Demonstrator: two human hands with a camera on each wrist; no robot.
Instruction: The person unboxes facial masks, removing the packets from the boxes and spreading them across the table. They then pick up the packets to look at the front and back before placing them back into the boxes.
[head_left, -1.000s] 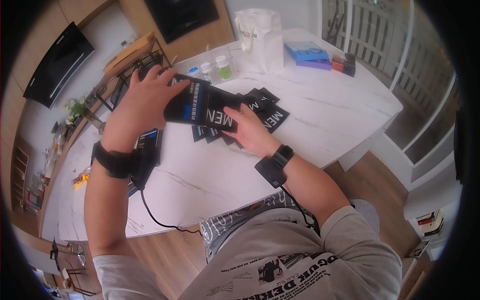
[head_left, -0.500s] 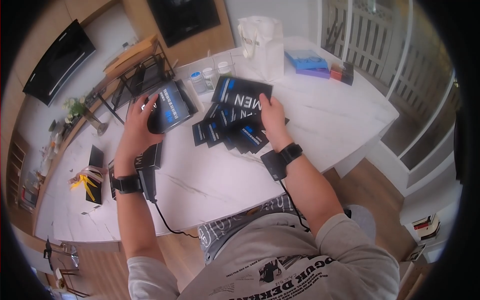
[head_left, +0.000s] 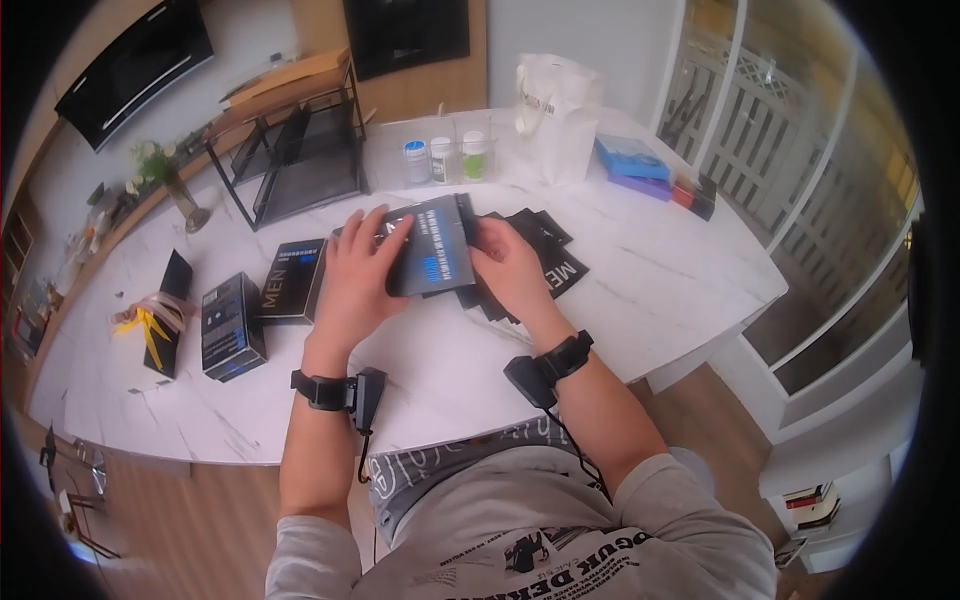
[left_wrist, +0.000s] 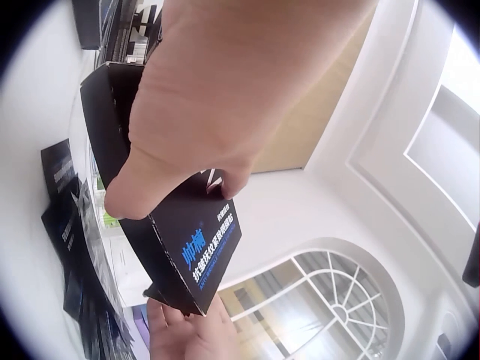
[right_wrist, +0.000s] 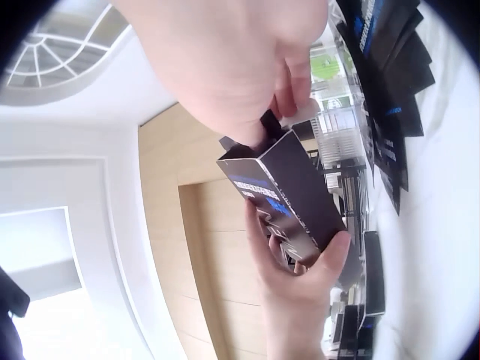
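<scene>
My left hand (head_left: 362, 265) grips a black carton (head_left: 437, 245) with blue and white lettering, raised over the table. In the left wrist view its thumb lies along the carton's narrow side. At the carton's far end, in the right wrist view, flaps stand out from the opening. My right hand (head_left: 510, 262) is at that end, thumb tucked in between the flaps and fingers bent beside them. Behind and below it, a fanned pile of flat black packets (head_left: 560, 272) marked MEN lies on the table.
Two black boxes (head_left: 232, 325) and a ribbon-tied dark item (head_left: 165, 315) stand at the left. Toward the back are a black metal rack (head_left: 310, 180), a clear holder with bottles (head_left: 440, 160), a white paper bag (head_left: 555, 120) and a blue box (head_left: 630, 158).
The right hand has let go of a black packet over the pile and moved left to the carton's end. The left hand has brought the carton rightward, toward the right hand.
</scene>
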